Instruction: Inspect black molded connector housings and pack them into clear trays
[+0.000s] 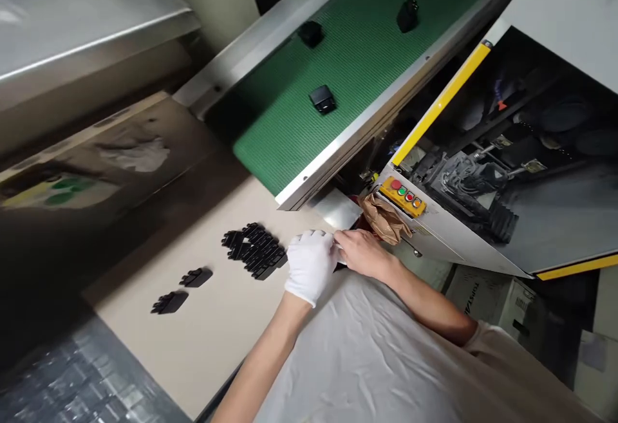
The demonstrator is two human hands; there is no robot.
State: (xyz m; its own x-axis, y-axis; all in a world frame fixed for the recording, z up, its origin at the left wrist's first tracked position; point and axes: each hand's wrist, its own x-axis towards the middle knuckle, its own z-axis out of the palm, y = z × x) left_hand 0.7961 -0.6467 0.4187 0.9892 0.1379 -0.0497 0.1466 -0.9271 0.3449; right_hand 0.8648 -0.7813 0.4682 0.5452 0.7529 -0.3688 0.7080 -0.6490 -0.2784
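My left hand [311, 263], in a white glove, is curled closed at the near edge of the pale table [140, 346]. Against it presses my bare right hand [361, 252], its fingers closed too. Something whitish shows between the hands, but I cannot make out what it is. Just left of the glove lies a tight cluster of black plug adapters [255, 249]. Two more adapters lie apart on the tabletop: one black adapter [197, 277] and, nearer me, another black adapter [170, 302].
A green conveyor belt [290, 133] slopes down to the table, carrying several black adapters [322, 98]. At right stands a white machine with a yellow button panel [403, 197] and crumpled brown paper [383, 218]. Clear-wrapped goods [82, 371] sit lower left; a carton [497, 300] is behind my right arm.
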